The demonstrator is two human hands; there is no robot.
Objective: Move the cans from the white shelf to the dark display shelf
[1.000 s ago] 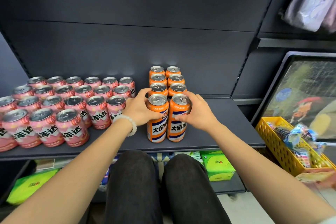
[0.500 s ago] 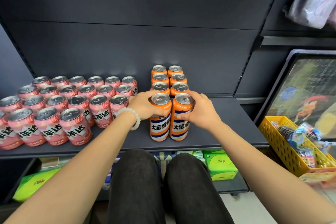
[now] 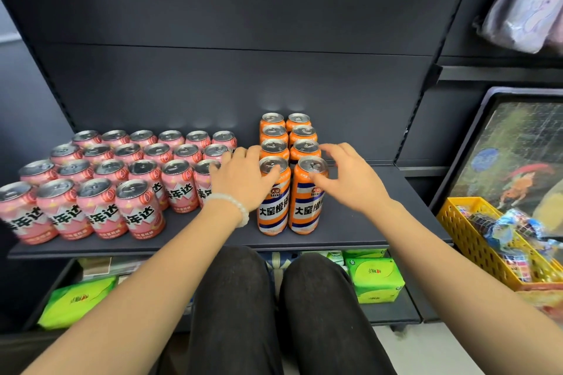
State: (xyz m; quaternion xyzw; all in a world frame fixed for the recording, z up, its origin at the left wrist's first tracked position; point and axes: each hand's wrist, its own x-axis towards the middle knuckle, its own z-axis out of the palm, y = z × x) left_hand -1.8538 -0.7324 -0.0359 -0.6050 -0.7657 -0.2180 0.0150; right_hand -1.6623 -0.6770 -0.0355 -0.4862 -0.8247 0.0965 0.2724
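Two tall orange cans stand upright side by side near the front of the dark display shelf [image 3: 359, 231]: the left front can [image 3: 273, 207] and the right front can [image 3: 306, 207]. Behind them run two rows of more orange cans [image 3: 288, 137]. My left hand [image 3: 243, 179] is against the left front can's upper left side, fingers loosened, thumb at its rim. My right hand [image 3: 350, 179] hovers at the right front can's top, fingers spread, fingertips just touching the rim. The white shelf is out of view.
Several rows of pink cans [image 3: 122, 179] fill the shelf's left half. Bare shelf lies right of the orange cans. A yellow basket [image 3: 466, 240] of wrapped items and a framed picture [image 3: 518, 155] stand at right. Green packs [image 3: 376, 280] sit on the lower shelf behind my knees.
Both hands gripped the two front orange cans and set them behind-aligned on the shelf; now the fingers have loosened and spread, and the cans stand on their own.
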